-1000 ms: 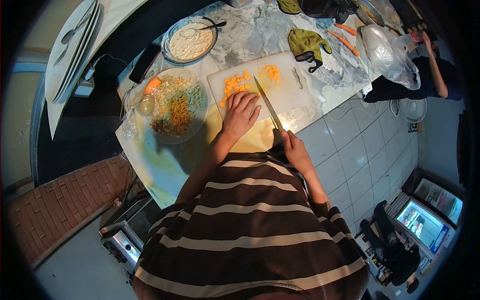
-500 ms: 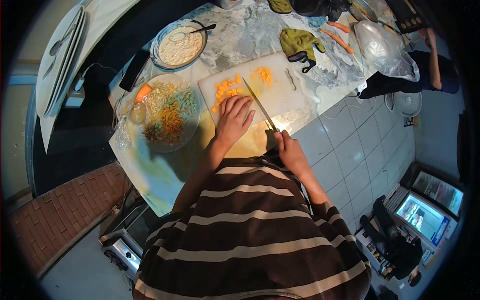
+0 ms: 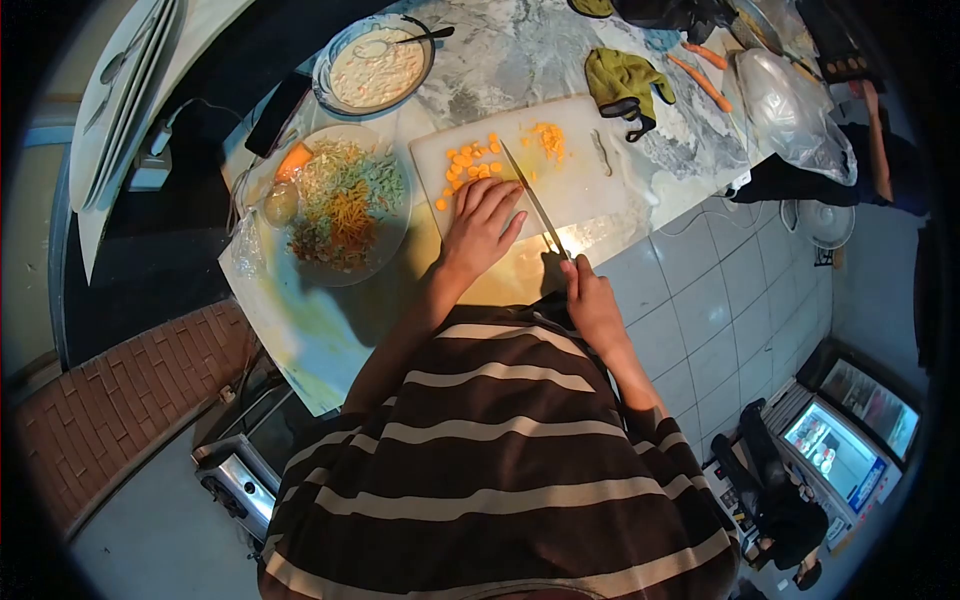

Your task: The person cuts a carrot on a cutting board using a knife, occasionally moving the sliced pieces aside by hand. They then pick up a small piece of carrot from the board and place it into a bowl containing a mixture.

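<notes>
A kitchen knife [image 3: 538,200] is gripped by its handle in my right hand [image 3: 593,300], which is closed at the board's near edge. Its blade slants up and left across the white cutting board [image 3: 590,195]. My left hand [image 3: 482,228] presses on the board just left of the blade, fingers bent down; what lies under the fingertips is hidden. Round orange carrot slices [image 3: 465,160] lie scattered beyond my left fingers. On the far side of the blade is a small heap of diced carrot [image 3: 547,140].
A plate of shredded vegetables [image 3: 400,235] stands left of the board, a bowl of creamy white mixture [image 3: 375,75] behind. Green gloves [image 3: 615,80], whole carrots [image 3: 703,85] and a plastic bag [image 3: 785,110] lie at the far right. Another person's arm [image 3: 878,150] shows beyond.
The whole view has shifted, so the table's things appear higher and slightly to the right. Both hands and the knife keep nearly the same place over the board.
</notes>
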Demonstrator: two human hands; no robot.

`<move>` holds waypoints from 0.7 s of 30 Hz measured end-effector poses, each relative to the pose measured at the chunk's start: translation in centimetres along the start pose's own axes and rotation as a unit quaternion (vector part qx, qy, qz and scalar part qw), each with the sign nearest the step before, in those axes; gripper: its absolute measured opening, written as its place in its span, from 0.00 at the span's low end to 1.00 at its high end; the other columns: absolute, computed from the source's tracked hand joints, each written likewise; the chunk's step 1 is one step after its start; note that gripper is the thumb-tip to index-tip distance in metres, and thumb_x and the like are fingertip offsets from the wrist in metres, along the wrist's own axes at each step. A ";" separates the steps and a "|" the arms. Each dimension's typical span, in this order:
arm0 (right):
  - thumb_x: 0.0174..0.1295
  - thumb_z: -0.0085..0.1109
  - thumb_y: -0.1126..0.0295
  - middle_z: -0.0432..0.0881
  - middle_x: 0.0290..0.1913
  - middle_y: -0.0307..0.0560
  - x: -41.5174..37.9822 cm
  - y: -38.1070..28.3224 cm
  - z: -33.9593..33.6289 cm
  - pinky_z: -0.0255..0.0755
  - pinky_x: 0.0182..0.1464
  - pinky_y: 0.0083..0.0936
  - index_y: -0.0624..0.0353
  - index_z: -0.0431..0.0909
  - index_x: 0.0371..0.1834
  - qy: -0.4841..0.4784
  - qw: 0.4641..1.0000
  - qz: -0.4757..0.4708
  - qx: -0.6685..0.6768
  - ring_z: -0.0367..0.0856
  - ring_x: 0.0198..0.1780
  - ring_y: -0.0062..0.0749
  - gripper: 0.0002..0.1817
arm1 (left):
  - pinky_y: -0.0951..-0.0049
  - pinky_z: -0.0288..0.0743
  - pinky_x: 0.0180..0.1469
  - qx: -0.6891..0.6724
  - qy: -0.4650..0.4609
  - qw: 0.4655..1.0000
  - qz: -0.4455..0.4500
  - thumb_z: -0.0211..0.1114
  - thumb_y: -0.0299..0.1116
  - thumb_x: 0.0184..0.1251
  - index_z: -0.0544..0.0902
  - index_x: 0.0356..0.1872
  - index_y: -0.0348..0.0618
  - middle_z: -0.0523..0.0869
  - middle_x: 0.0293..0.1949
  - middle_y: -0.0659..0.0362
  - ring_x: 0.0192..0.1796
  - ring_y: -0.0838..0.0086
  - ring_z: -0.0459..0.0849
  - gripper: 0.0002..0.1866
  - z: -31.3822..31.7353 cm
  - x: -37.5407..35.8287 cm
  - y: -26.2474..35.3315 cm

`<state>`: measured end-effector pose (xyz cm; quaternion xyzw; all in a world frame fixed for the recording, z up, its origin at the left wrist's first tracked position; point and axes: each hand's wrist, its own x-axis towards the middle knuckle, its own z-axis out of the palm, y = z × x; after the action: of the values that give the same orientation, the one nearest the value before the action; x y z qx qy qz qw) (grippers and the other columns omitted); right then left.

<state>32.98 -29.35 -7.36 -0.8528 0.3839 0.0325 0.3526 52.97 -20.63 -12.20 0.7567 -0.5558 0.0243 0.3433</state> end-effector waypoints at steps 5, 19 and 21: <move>0.78 0.43 0.56 0.78 0.23 0.71 0.0 -0.4 -0.1 0.71 0.31 0.60 0.66 0.70 0.45 -0.014 1.000 0.022 -0.007 0.79 0.30 0.72 0.19 | 0.57 0.64 0.66 0.001 -0.002 1.000 0.004 0.67 0.34 0.63 0.82 0.55 0.40 0.82 0.56 0.59 0.61 0.62 0.75 0.19 0.0 0.1 0.2; 0.77 0.44 0.57 0.78 0.23 0.72 -0.3 -0.5 -0.1 0.71 0.30 0.61 0.64 0.70 0.43 0.008 1.000 0.009 -0.005 0.78 0.30 0.73 0.18 | 0.57 0.64 0.66 -0.010 -0.001 1.000 -0.003 0.67 0.34 0.64 0.82 0.55 0.39 0.82 0.56 0.58 0.60 0.61 0.76 0.20 -0.4 0.3 0.3; 0.77 0.45 0.58 0.78 0.22 0.71 -0.4 -0.3 -0.1 0.70 0.29 0.61 0.63 0.70 0.43 0.014 1.000 0.003 -0.003 0.78 0.29 0.72 0.17 | 0.56 0.63 0.66 -0.018 0.003 1.000 -0.002 0.67 0.35 0.64 0.81 0.56 0.40 0.82 0.56 0.58 0.61 0.61 0.75 0.20 -0.4 0.3 0.3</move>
<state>32.89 -28.99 -6.94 -0.8528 0.3916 0.0226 0.3447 52.94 -20.70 -11.61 0.7516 -0.5536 0.0156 0.3581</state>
